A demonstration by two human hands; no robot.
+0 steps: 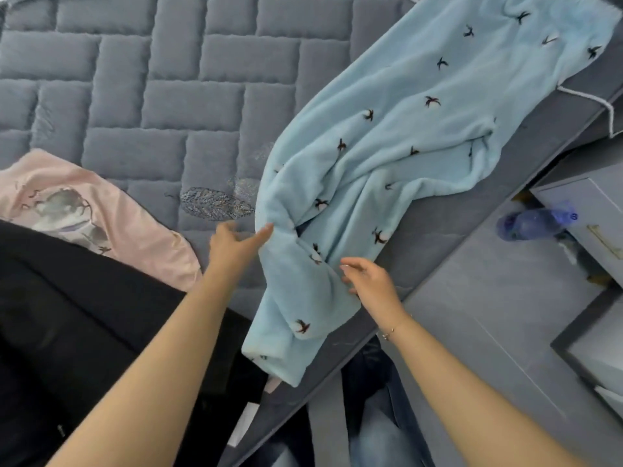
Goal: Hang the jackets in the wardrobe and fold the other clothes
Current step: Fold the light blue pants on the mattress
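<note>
A pale blue fleece garment (397, 156) scattered with small dark birds lies on a grey-blue quilted mattress (161, 96), beside pink printed cloth (101, 217) and black fabric (84, 325).

Even, soft daylight; no hard shadows, no glare. Wide-angle bend: straight seams of the mattress (161, 106) curve toward the frame edges. Left hand (232, 246) slightly motion-blurred. Bottle (536, 220), well right of the right hand (369, 279), is soft and smeared. Black garment (84, 332) beside left forearm loses detail.
</note>
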